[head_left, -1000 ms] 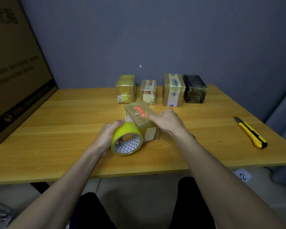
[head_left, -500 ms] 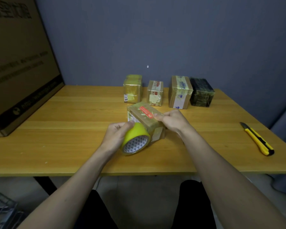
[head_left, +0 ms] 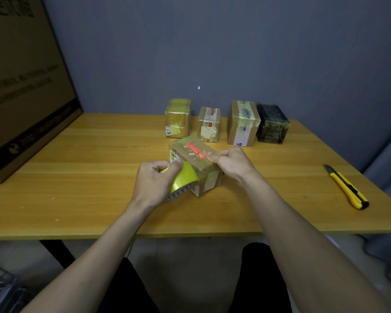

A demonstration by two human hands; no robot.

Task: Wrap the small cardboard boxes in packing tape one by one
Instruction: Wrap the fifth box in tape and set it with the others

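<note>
1. My left hand [head_left: 155,182] has rolled the yellow tape roll [head_left: 182,180] over: a second ago its patterned core faced me, now only a sliver of it shows beneath my knuckles, and the roll sits tight against the near-left face of the box in hand [head_left: 195,164].
2. My left grip is curled round the roll; my right hand [head_left: 230,162] pinches the box's top right edge, steadying it on the table [head_left: 88,177].
3. I judge the tape is being drawn round the box, so this wrap is under way, not finished.
4. Four more boxes [head_left: 243,123] stand in a row at the table's far edge, all glossy with tape.
5. The yellow utility knife [head_left: 347,187] lies well apart on my right, likely needed to cut the tape.
</note>
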